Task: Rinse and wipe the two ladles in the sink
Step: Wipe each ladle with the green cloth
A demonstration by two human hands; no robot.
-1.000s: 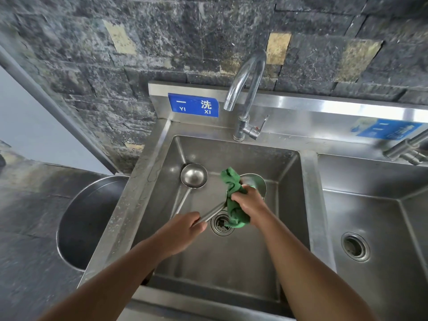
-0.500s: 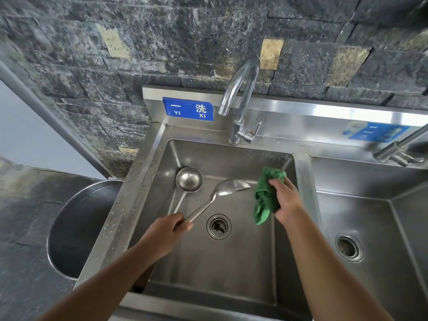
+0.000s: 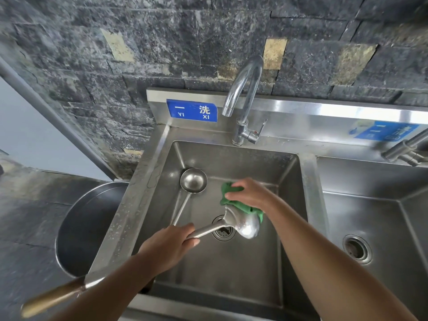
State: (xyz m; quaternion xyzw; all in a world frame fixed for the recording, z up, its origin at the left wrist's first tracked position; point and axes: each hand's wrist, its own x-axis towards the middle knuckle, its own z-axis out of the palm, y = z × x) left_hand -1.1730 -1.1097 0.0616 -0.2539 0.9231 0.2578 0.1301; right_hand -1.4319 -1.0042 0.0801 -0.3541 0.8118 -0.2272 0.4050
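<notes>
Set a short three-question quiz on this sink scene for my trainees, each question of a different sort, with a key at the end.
1. True or false: water is running from the faucet.
2. Multiple choice: what does the right hand hold against the bowl of the held ladle? A. a sponge B. a green cloth C. a wire brush
3. Fill in: the left hand grips the held ladle by its ______.

Key: 1. False, no stream shows. 2. B. 3. handle.
</notes>
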